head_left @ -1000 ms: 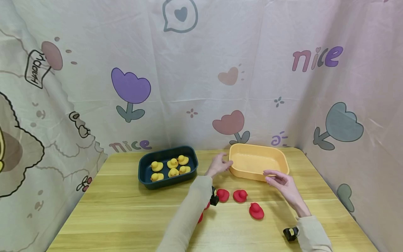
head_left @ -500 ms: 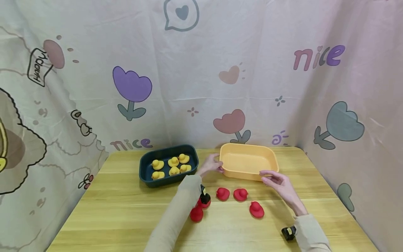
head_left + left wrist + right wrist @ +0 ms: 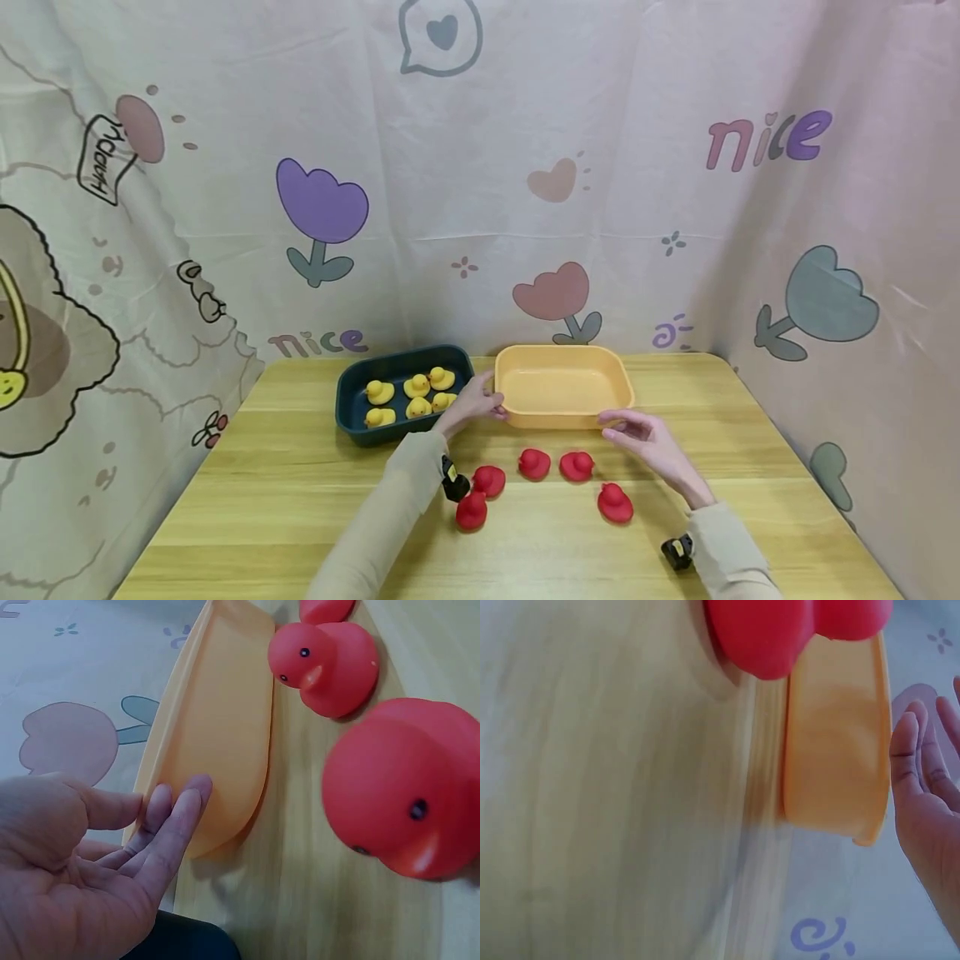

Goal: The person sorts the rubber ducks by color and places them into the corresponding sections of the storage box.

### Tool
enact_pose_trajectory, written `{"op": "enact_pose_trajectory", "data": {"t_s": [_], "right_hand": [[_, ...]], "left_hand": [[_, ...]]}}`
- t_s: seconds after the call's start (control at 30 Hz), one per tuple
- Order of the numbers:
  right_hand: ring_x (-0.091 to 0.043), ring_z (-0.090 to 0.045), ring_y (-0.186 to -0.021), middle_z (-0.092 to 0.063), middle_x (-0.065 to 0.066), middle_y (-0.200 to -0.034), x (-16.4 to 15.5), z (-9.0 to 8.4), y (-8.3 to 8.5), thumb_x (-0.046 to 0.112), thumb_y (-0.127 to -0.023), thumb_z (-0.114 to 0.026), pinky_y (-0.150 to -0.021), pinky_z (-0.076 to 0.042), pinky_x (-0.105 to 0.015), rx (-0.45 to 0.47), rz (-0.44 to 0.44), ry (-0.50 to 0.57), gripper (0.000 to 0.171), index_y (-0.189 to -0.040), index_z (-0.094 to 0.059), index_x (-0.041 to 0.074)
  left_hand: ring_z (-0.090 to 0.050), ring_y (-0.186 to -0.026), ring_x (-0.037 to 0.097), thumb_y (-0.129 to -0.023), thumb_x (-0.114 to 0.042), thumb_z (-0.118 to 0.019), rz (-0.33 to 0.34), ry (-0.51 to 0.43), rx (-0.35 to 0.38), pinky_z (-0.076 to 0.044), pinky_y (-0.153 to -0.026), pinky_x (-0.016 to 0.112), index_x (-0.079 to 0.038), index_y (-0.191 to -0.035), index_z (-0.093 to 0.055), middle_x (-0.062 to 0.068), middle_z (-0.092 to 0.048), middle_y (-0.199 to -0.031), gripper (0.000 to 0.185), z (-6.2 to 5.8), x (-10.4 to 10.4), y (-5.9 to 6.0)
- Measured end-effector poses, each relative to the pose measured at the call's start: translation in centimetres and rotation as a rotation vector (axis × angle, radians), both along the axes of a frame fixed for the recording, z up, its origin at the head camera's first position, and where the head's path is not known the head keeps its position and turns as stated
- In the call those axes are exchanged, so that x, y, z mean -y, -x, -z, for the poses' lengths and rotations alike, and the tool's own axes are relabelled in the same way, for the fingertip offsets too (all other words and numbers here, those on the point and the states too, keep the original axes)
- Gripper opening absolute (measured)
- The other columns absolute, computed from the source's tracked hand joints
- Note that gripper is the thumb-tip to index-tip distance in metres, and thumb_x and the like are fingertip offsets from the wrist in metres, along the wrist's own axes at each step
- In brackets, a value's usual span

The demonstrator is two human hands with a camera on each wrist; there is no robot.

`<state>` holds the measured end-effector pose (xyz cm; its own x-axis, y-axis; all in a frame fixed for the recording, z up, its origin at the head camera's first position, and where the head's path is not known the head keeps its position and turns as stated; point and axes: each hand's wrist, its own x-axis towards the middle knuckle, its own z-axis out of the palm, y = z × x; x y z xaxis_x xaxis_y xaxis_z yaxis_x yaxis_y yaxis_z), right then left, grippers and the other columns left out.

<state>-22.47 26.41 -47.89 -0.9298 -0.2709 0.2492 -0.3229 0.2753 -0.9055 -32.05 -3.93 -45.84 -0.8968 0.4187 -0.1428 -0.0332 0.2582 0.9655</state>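
Note:
My left hand (image 3: 474, 404) pinches the near-left corner of a light orange basin (image 3: 555, 420), thumb at its rim and fingers along the outer wall (image 3: 225, 742). At the basin's near-right corner is my right hand (image 3: 651, 446), its fingers loosely extended; in the right wrist view they lie beside the rim, with nothing held. No ducks show inside the basin. Several red rubber ducks (image 3: 534, 465) sit on the table in front of it, two of them by my left wrist. A large red duck (image 3: 397, 787) fills the right of the left wrist view.
Left of the basin stands a dark blue basin (image 3: 347, 417) with several yellow rubber ducks (image 3: 380, 392) in it, partly overlapped by my left hand. The wooden table (image 3: 247, 500) ends at a printed cloth backdrop (image 3: 480, 167) behind and at the sides.
The orange basin has slid left toward the dark blue one, both hands moving left with it. The two red ducks by my left forearm, partly covered before, now show fully.

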Motion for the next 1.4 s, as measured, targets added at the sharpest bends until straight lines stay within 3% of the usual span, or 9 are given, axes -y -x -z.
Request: {"op": "enact_pose_trajectory", "data": {"t_s": [0.13, 0.23, 0.33, 0.4, 0.7, 0.87, 1.0, 1.4], "right_hand": [[-0.026, -0.061, -0.093, -0.056, -0.03, -0.11, 0.7, -0.1, 0.0, 0.011, -0.083, -0.061, -0.078, -0.051, -0.018, 0.042, -0.081, -0.022, 0.034, -0.113, -0.056, -0.004], [-0.024, -0.06, -0.092, -0.054, -0.03, -0.112, 0.8, 0.0, 0.0, 0.01, -0.082, -0.061, -0.079, -0.05, -0.02, 0.055, -0.16, -0.036, 0.035, -0.114, -0.055, -0.005], [-0.02, -0.058, -0.085, -0.054, -0.03, -0.11, 0.6, 0.8, 0.3, 0.01, -0.082, -0.062, -0.073, -0.051, -0.022, 0.055, -0.222, -0.055, 0.037, -0.114, -0.055, -0.005], [-0.017, -0.058, -0.08, -0.054, -0.03, -0.108, 0.4, 1.0, 0.4, 0.011, -0.081, -0.063, -0.07, -0.052, -0.023, 0.069, -0.257, -0.068, 0.038, -0.114, -0.054, -0.006], [-0.018, -0.056, -0.077, -0.058, -0.021, -0.104, 0.1, 1.5, 1.0, 0.011, -0.079, -0.064, -0.065, -0.051, -0.024, 0.087, -0.379, -0.124, 0.036, -0.112, -0.056, -0.003], [-0.023, -0.056, -0.074, -0.06, -0.021, -0.095, 0.1, 1.6, 1.3, 0.01, -0.079, -0.065, -0.063, -0.051, -0.024, 0.079, -0.408, -0.138, 0.035, -0.112, -0.057, -0.001], [-0.023, -0.056, -0.075, -0.06, -0.018, -0.1, 0.2, 1.7, 1.6, 0.009, -0.079, -0.065, -0.063, -0.051, -0.024, 0.084, -0.429, -0.149, 0.034, -0.112, -0.057, 0.001], [-0.024, -0.055, -0.077, -0.061, -0.015, -0.106, 0.4, 2.1, 2.3, 0.0, -0.076, -0.063, -0.066, -0.051, -0.028, 0.061, -0.492, -0.162, 0.034, -0.11, -0.059, 0.001]], "left_hand": [[-0.065, -0.079, 0.038, -0.087, 0.001, -0.047, -0.014, 0.035, -0.015, -0.051, -0.08, 0.049, -0.003, -0.142, -0.017, 0.034, -0.061, -0.087, 0.063, -1.0, 0.9, -1.2], [-0.066, -0.078, 0.035, -0.087, -0.002, -0.048, -0.041, 0.065, -0.021, -0.053, -0.078, 0.045, -0.004, -0.142, -0.016, 0.029, -0.064, -0.085, 0.064, -0.7, 1.6, -1.3], [-0.067, -0.074, 0.029, -0.087, -0.005, -0.05, -0.062, 0.073, -0.03, -0.055, -0.075, 0.041, -0.007, -0.142, -0.018, 0.022, -0.066, -0.081, 0.064, 0.5, 1.9, -0.7], [-0.066, -0.076, 0.033, -0.087, -0.005, -0.05, -0.055, 0.053, -0.03, -0.054, -0.076, 0.043, -0.006, -0.142, -0.017, 0.025, -0.065, -0.083, 0.064, 0.5, 1.9, -0.9], [-0.063, -0.083, 0.041, -0.089, 0.0, -0.046, -0.018, -0.019, -0.005, -0.048, -0.084, 0.052, 0.0, -0.142, -0.009, 0.036, -0.059, -0.089, 0.065, -1.5, 1.7, -2.6], [-0.066, -0.08, 0.035, -0.089, -0.002, -0.047, -0.048, -0.015, 0.002, -0.052, -0.08, 0.047, -0.005, -0.143, -0.011, 0.03, -0.061, -0.084, 0.065, -0.4, 1.6, -2.0], [-0.067, -0.075, 0.031, -0.09, -0.003, -0.047, -0.065, -0.007, -0.018, -0.055, -0.075, 0.041, -0.007, -0.143, -0.012, 0.024, -0.062, -0.078, 0.064, 0.6, 1.6, -1.4], [-0.067, -0.074, 0.031, -0.09, -0.002, -0.047, -0.097, -0.006, -0.002, -0.055, -0.075, 0.042, -0.009, -0.144, -0.013, 0.023, -0.06, -0.077, 0.064, 0.7, 1.5, -1.3]]}}
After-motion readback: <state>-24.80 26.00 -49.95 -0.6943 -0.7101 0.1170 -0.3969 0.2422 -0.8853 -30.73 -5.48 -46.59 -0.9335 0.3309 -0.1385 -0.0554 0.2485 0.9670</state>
